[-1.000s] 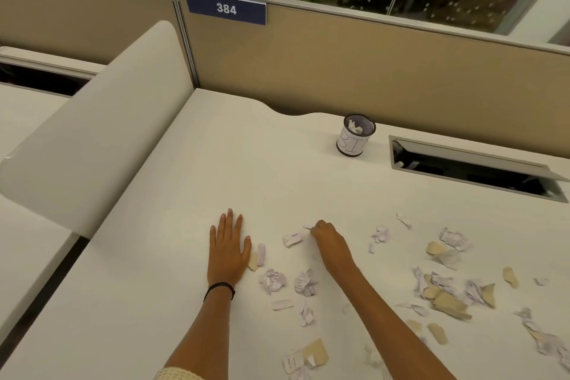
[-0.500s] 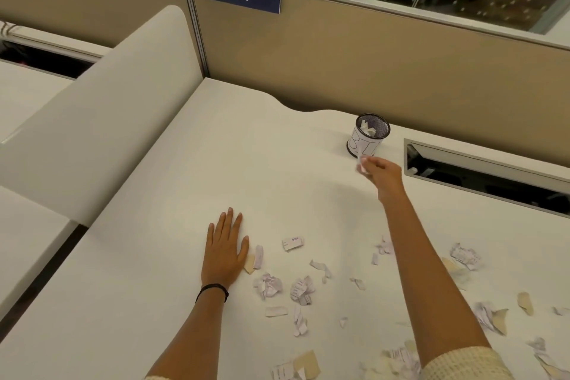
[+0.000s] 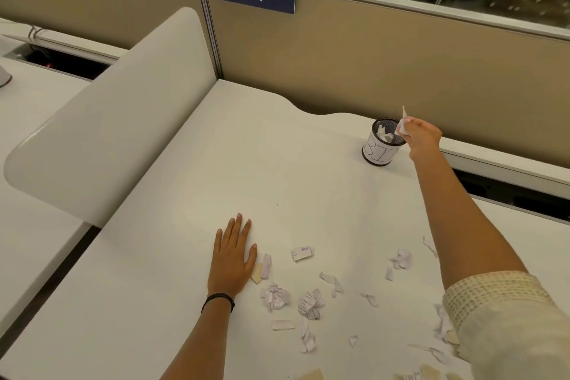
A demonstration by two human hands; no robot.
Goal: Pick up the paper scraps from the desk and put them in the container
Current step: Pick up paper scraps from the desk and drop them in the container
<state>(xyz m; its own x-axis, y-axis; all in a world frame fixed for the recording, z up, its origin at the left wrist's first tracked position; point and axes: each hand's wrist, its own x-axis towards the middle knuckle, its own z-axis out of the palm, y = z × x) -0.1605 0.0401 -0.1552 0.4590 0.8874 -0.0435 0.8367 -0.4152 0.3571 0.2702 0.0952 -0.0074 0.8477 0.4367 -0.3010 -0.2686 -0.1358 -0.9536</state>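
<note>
Over container [image 3: 382, 145] rim at far side of counter [image 3: 191, 194]: my right hand [image 3: 424, 137], fingers [image 3: 411, 126] pinched on white paper scrap [image 3: 402, 125], scrap sticking up above mesh cup. Cup upright, already some paper inside. My left hand [image 3: 233, 259] flat on counter, fingers spread, black band at wrist. More paper scraps [image 3: 303, 299] scattered near me, right of left hand.
</note>
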